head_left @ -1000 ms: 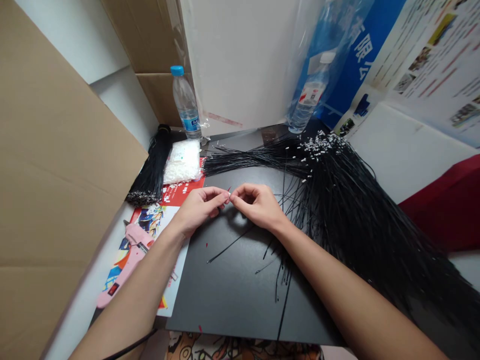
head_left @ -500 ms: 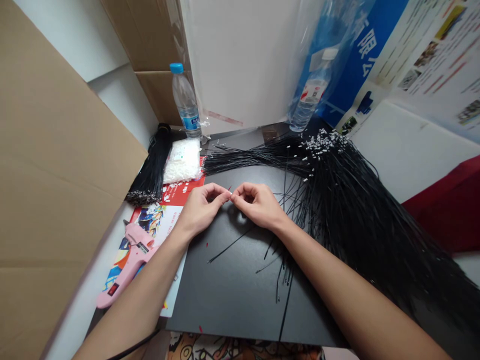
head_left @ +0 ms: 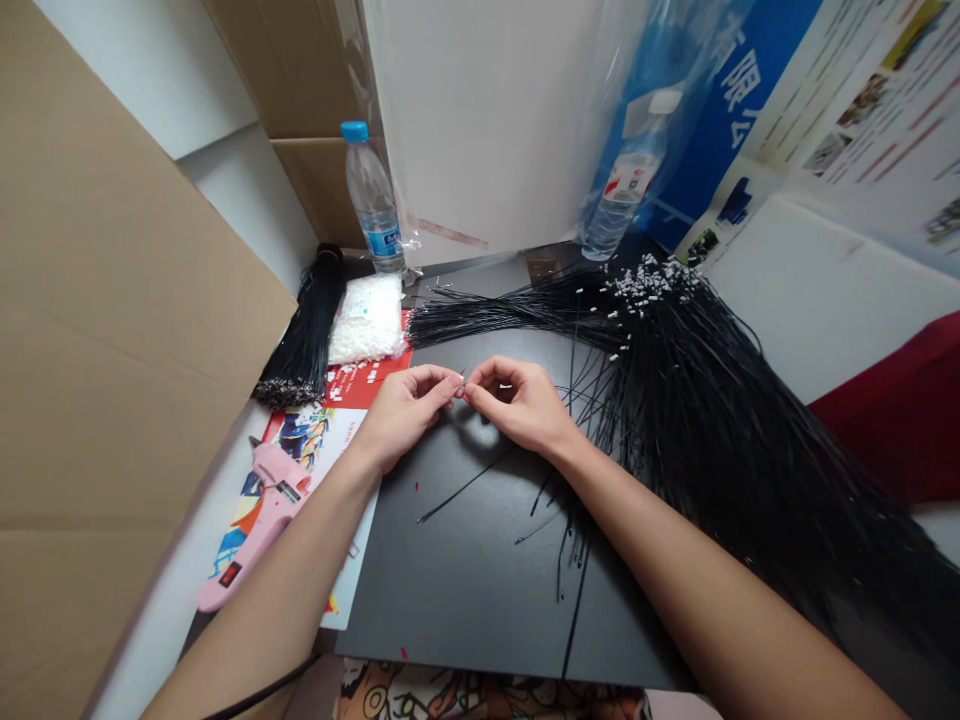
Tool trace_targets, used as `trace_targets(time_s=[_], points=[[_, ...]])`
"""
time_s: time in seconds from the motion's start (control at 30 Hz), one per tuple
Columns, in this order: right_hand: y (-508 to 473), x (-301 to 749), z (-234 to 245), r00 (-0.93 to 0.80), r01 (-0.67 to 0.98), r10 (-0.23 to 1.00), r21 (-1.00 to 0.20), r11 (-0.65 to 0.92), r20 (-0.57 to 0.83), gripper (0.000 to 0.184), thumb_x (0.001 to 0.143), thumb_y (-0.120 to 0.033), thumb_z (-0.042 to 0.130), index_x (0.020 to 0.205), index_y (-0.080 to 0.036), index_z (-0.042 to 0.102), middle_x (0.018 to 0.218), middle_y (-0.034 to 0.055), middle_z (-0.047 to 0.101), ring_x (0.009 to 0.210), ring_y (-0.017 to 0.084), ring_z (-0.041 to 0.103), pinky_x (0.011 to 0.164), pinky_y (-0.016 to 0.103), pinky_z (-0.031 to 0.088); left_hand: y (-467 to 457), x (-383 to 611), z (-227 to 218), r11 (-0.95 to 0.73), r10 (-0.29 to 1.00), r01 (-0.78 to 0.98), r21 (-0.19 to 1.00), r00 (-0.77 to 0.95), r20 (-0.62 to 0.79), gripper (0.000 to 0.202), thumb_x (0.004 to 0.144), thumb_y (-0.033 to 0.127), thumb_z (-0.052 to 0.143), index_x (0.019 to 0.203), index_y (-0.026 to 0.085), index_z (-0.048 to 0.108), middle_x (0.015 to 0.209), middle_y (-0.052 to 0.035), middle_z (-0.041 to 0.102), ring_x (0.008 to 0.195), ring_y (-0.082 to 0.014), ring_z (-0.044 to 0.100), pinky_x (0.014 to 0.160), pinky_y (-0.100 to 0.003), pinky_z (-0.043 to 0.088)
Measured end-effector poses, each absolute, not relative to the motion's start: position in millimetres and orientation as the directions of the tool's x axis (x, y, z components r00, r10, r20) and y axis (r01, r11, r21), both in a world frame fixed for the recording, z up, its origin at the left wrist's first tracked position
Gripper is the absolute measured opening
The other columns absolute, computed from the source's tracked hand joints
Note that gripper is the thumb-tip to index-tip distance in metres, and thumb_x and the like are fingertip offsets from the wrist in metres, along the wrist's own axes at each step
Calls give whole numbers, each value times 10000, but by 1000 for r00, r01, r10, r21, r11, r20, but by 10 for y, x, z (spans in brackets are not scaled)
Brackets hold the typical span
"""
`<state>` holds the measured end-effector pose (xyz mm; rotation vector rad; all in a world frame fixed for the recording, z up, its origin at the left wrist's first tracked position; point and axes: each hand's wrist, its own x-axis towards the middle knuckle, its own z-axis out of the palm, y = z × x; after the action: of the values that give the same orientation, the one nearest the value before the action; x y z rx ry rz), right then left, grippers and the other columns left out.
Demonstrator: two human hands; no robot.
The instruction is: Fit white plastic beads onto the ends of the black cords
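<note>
My left hand (head_left: 411, 412) and my right hand (head_left: 519, 405) meet fingertip to fingertip above the dark table, both pinched closed. A tiny white piece (head_left: 462, 381) shows where the fingertips meet, with a thin red tip sticking up beside it; most of it is hidden by the fingers. What else the right fingers hold is too small to tell. Below the hands, a black wire (head_left: 461, 492) lies slanting on the table. Close to my right hand spreads a big heap of black wires (head_left: 697, 420) with white connectors (head_left: 649, 285) at their far ends.
Behind the hands lies a bundle of black wires (head_left: 495, 316). At left are a bag of white pieces (head_left: 367, 320), another wire bundle (head_left: 309, 325) and a pink glue gun (head_left: 262, 520) on printed card. Two water bottles (head_left: 379, 205) (head_left: 630, 180) stand at the back. Cardboard (head_left: 112, 350) walls the left.
The fingertips have shifted slightly around the tiny white piece, and less of its white shows now. Both hands stay pinched together in nearly the same place. The view has moved a little.
</note>
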<state>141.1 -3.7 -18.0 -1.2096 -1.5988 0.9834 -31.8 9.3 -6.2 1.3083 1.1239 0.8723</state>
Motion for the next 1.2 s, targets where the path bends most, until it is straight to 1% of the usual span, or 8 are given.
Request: trace_targets(time_s=[0.23, 0.4, 0.6, 0.73, 0.83, 0.93, 1.07, 1.2], points=[[-32, 1415, -188, -167, 300, 970, -928, 219, 174, 188, 801, -319, 633, 761, -142, 682, 694, 12, 664, 580, 83, 507, 559, 208, 401, 78, -311, -38, 100, 955, 139, 985, 266, -134, 359, 727, 486, 779, 812, 146, 697, 687, 0, 607, 541, -83, 398, 514, -236, 291], [-19, 1423, -171, -185, 288, 971, -936, 201, 152, 202, 796, -335, 634, 742, -142, 661, 673, 7, 638, 569, 80, 490, 554, 209, 393, 78, -314, -33, 87, 951, 150, 985, 282, -127, 380, 715, 512, 788, 786, 153, 688, 650, 15, 576, 539, -86, 389, 516, -237, 293], [-2, 1447, -159, -237, 208, 968, -969, 135, 84, 245, 782, -381, 680, 747, -141, 648, 644, -4, 601, 543, 74, 471, 528, 203, 386, 91, -345, -53, 84, 941, 150, 985, 314, -128, 362, 745, 506, 776, 787, 157, 689, 659, 11, 578, 531, -83, 388, 506, -237, 273], [-1, 1453, -159, -260, 174, 964, -979, 103, 55, 322, 776, -452, 707, 737, -144, 622, 638, -7, 586, 546, 75, 466, 515, 199, 383, 101, -354, -81, 19, 944, 162, 987, 323, -71, 337, 779, 498, 750, 803, 164, 709, 688, -3, 622, 561, -98, 446, 535, -242, 330], [-7, 1446, -161, -249, 206, 967, -973, 102, 49, 295, 797, -430, 682, 746, -144, 627, 649, -7, 592, 550, 74, 474, 520, 200, 384, 94, -347, -77, -62, 959, 221, 973, 284, -3, 311, 788, 476, 742, 794, 166, 722, 737, -26, 686, 640, -130, 545, 621, -260, 421], [-4, 1439, -173, -217, 224, 974, -968, 113, 64, 265, 813, -401, 663, 776, -140, 646, 692, 9, 626, 567, 78, 497, 534, 206, 398, 79, -336, -60, -115, 971, 297, 948, 234, 45, 291, 796, 452, 735, 806, 161, 736, 796, -49, 731, 709, -160, 606, 682, -281, 458], [5, 1436, -185, -193, 211, 977, -969, 130, 89, 259, 831, -393, 658, 798, -135, 663, 725, 31, 661, 582, 81, 509, 543, 208, 406, 74, -326, -58, -124, 975, 327, 937, 214, 54, 283, 806, 440, 725, 815, 157, 732, 802, -53, 734, 698, -159, 609, 669, -280, 457], [1, 1431, -179, -205, 195, 975, -973, 125, 84, 306, 819, -437, 687, 802, -132, 672, 738, 42, 681, 584, 86, 522, 547, 216, 420, 85, -311, -74, -71, 977, 232, 970, 214, 20, 359, 753, 505, 767, 793, 154, 705, 727, -27, 682, 654, -140, 569, 646, -270, 446]])
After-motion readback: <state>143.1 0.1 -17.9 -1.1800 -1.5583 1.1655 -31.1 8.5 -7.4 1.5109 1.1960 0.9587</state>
